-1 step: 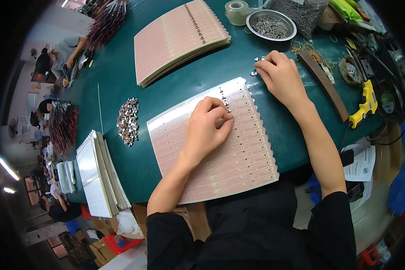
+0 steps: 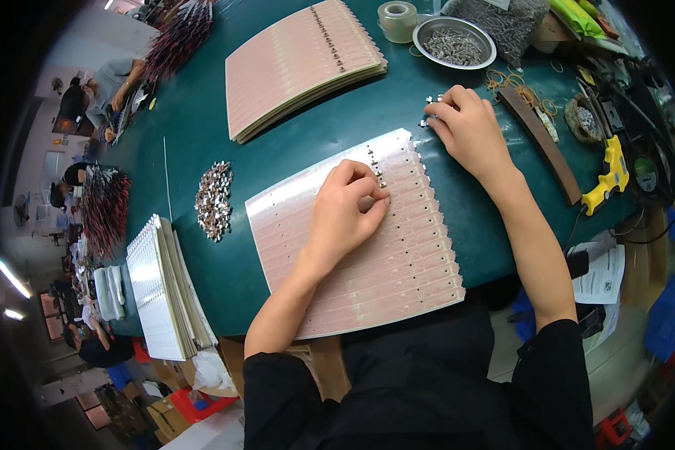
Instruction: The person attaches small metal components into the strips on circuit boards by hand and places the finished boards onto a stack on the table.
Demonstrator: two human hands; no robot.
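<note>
A pink panel of joined strips [image 2: 382, 277], with a toothed right edge and small holes, lies on the green table before me. My left hand [image 2: 346, 210] rests on it, thumb and forefinger pinched; whatever is between the fingertips is too small to make out. Just above those fingertips, small metal parts [image 2: 376, 166] sit in a short row along the strips. My right hand [image 2: 469, 131] is beyond the panel's upper right corner, fingers curled together at a few loose silvery metal pieces [image 2: 424, 122] on the table. Its fingertips hide what they hold, if anything.
Behind the panel stands a stack of similar pink panels [image 2: 292, 71]. A heap of small metal parts [image 2: 214, 201] and white panels [image 2: 157, 289] lie left. Rightward are a metal bowl of pins [image 2: 455, 43], a tape roll [image 2: 397, 21], a brown curved bar [image 2: 538, 142] and a yellow glue gun [image 2: 613, 174].
</note>
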